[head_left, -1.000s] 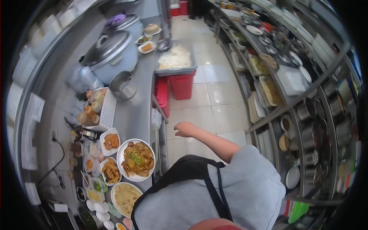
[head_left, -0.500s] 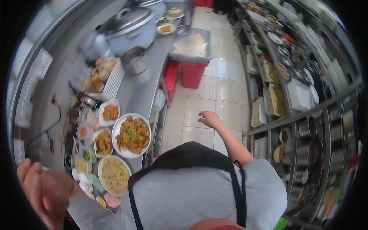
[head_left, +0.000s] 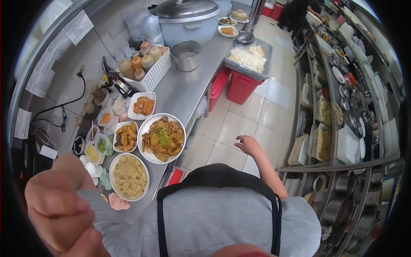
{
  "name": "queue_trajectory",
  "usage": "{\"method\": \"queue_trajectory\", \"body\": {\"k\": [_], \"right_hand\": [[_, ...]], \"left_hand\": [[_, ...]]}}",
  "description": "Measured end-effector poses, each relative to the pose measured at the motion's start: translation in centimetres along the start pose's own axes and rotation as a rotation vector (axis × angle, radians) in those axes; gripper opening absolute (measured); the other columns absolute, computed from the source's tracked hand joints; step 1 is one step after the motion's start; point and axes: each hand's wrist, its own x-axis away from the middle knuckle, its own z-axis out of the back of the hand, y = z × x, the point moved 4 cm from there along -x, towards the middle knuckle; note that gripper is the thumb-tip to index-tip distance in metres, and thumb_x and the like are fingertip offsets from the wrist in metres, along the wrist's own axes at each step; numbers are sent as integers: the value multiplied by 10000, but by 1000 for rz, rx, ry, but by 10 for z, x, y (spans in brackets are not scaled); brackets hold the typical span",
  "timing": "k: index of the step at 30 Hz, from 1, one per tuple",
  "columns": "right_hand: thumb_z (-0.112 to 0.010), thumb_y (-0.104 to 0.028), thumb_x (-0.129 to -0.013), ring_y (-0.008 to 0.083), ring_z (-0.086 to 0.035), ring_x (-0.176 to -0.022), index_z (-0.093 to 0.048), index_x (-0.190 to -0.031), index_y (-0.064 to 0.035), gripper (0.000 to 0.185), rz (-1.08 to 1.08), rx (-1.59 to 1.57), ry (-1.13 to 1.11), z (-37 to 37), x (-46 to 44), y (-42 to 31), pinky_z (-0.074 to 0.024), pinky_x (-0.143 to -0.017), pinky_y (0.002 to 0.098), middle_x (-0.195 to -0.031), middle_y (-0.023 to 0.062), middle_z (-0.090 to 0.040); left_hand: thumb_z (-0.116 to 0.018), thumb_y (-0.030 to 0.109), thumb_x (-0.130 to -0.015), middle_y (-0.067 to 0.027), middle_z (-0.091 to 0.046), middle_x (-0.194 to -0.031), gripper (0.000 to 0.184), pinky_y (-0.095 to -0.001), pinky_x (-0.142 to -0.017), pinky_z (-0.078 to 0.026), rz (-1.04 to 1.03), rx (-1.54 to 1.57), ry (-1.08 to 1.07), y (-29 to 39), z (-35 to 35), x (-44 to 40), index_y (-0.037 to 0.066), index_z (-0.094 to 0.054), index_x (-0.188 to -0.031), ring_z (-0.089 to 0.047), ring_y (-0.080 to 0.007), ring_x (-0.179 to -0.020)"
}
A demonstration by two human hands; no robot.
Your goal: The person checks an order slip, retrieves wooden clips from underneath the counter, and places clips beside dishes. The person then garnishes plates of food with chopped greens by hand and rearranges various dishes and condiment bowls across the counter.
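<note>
My left hand is raised close to the camera at the lower left, its fingers curled in. Whatever may be inside those fingers is hidden. Out over the tiled floor, my right hand hangs with loosely bent fingers apart and holds nothing. On the steel counter between them are a large plate of noodles or meat with chopped green topping, an oval plate of fried rice, a small bowl of fried pieces and a square dish of sliced fried cutlet. Neither hand touches these dishes.
A white basket of sauce bottles, a steel pot and a big lidded cooker stand along the counter. A grey tub of rice sits on a red bin. Shelving lines the right; another person stands far back.
The view has shifted, so the counter and dishes sit farther right in it. My left hand has turned and come nearer the camera, its fingers more curled. My right hand looks much the same.
</note>
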Motion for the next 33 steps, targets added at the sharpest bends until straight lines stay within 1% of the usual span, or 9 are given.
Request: {"method": "queue_trajectory", "body": {"k": [5, 11, 13, 16, 17, 19, 22, 28, 33], "right_hand": [[-609, -289, -716, 278, -582, -772, -591, -931, -59, 316, 36, -54, -8, 13, -18, 31, -457, -696, 357, -813, 136, -608], [-598, -313, -719, 288, -570, -816, -585, -950, -81, 328, -120, 2, -42, 68, -48, 140, -453, -719, 375, -862, 146, -598], [-606, -309, -718, 295, -568, -821, -583, -943, -68, 331, -190, 15, -5, 96, -59, 189, -452, -723, 377, -870, 153, -594], [-607, -290, -720, 305, -563, -823, -579, -937, -55, 322, -169, 40, 64, 140, -77, 261, -451, -724, 382, -870, 157, -592], [-607, -290, -720, 305, -563, -823, -579, -937, -55, 322, -169, 39, 58, 154, -85, 279, -451, -724, 382, -870, 157, -592], [-609, -271, -718, 299, -577, -772, -576, -943, -23, 336, -103, 121, 111, 187, -110, 300, -456, -688, 369, -826, 182, -595], [-601, -269, -726, 303, -572, -783, -574, -949, -30, 328, -27, 72, 113, 235, -165, 291, -452, -699, 367, -848, 171, -593], [-588, -256, -736, 295, -565, -803, -571, -950, -52, 296, 216, 78, 126, 274, -307, 263, -448, -705, 360, -873, 138, -590], [-575, -244, -731, 298, -561, -806, -567, -957, -62, 291, 261, 101, 97, 311, -408, 270, -448, -704, 366, -882, 143, -584]], "left_hand": [[-300, 164, -868, -74, -483, -753, 444, -346, -468, -380, 42, 23, -32, -20, -30, -13, 340, -253, -1273, -410, -188, -542], [-303, 162, -865, -66, -475, -730, 460, -332, -463, -371, 33, 8, -87, -76, -114, -60, 367, -246, -1272, -393, -177, -530], [-497, 280, -820, -2, -575, -870, 237, -326, -628, -440, 80, -49, 135, -107, -146, -68, 280, -561, -1049, -524, -160, -752], [-477, 195, -817, 15, -560, -794, 259, -312, -590, -429, 77, 137, 219, -139, -184, -92, 320, -550, -1031, -501, -158, -652], [-494, 120, -762, 23, -569, -849, 333, -259, -579, -430, 317, 146, -70, -143, -195, -118, 272, -525, -1057, -518, -152, -598], [-492, 124, -769, 11, -568, -866, 319, -261, -577, -436, 92, 254, 22, -160, -223, -139, 247, -508, -1063, -522, -163, -603], [-490, 130, -780, -8, -567, -891, 303, -262, -575, -446, -94, 363, 132, -191, -258, -156, 209, -484, -1072, -528, -180, -611], [-487, 143, -802, -45, -564, -941, 293, -266, -571, -465, -324, 448, 248, -277, -324, -167, 134, -436, -1091, -540, -213, -627], [-483, 153, -820, -76, -562, -983, 310, -269, -567, -481, -471, 506, 302, -370, -358, -168, 71, -396, -1106, -550, -240, -641]]}}
